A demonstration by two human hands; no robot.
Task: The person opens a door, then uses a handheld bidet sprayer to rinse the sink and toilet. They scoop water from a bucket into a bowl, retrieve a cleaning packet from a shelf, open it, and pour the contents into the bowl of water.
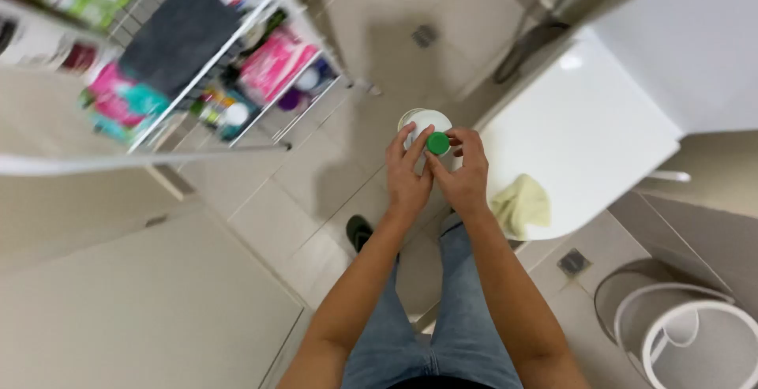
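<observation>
Overhead, both hands meet around a white container [421, 123] with a green cap [438, 143], held above the tiled floor [268, 215]. The left hand [408, 172] wraps the body; the right hand [463, 174] pinches the cap. A yellow cloth [523, 203] lies on the closed toilet lid [584, 120] nearby.
</observation>
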